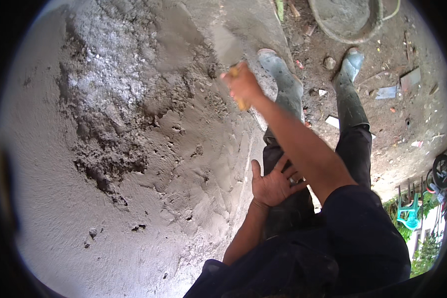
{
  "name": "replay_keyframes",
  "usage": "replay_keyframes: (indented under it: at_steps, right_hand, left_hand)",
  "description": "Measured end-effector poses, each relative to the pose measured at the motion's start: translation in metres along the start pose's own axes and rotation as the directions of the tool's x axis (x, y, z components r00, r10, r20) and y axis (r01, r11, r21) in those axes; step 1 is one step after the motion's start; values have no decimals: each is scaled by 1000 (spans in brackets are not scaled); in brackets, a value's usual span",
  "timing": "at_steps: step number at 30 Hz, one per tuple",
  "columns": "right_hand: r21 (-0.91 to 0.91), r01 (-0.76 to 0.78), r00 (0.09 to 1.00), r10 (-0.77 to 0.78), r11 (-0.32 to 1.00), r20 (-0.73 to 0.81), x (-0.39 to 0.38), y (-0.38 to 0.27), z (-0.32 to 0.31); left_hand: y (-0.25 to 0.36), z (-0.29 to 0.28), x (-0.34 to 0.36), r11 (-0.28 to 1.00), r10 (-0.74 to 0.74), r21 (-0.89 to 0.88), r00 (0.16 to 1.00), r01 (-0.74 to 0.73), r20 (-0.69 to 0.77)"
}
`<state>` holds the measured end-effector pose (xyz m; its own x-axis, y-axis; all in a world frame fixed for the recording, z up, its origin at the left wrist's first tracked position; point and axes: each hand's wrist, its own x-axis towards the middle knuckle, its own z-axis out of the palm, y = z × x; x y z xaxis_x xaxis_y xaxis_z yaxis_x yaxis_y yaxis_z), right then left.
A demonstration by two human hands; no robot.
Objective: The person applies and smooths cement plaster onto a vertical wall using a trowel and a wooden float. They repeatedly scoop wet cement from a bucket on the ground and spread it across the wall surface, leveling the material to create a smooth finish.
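My right hand [246, 87] is closed round the yellow handle of a plastering trowel [243, 103], somewhat smeared by motion. A smooth grey patch just beyond the hand may be its blade, but the blur hides its outline. The tool is up against a rough wall [44, 164] partly coated in wet grey mortar [203, 144]. My left hand [273, 187] hangs palm up with its fingers spread, in front of my legs and holding nothing. My right forearm crosses above it and covers some fingertips.
A round basin [377, 32] of grey mortar stands on the dirt floor at the far right. My mud-covered boots [289, 89] are beside the wall's foot. Stones and broken tile pieces [386, 93] litter the ground. A green plastic chair [409, 214] appears at the right edge.
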<state>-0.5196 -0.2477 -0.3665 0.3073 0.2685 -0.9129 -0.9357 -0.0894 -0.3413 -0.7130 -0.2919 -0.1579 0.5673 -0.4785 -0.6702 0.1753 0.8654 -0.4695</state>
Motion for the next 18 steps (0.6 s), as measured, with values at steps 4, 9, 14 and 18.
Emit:
replay_keyframes:
  at_steps: [4,9,14,18]
  right_hand:
    - [322,27,982,-85,946,168,68,-39,-15]
    - [26,-239,936,223,971,272,117,9,33]
    - [160,-558,815,503,814,287,73,106,50]
    - [174,-649,739,560,740,374,33,142,44]
  left_hand:
    - [2,14,0,999,-19,-30,981,13,-191]
    - [-1,0,-2,984,-33,-176,972,-9,-232]
    - [-1,2,-6,978,-18,-201,938,-55,-346]
    - [-1,-13,-15,961,23,-270,987,-66,-159]
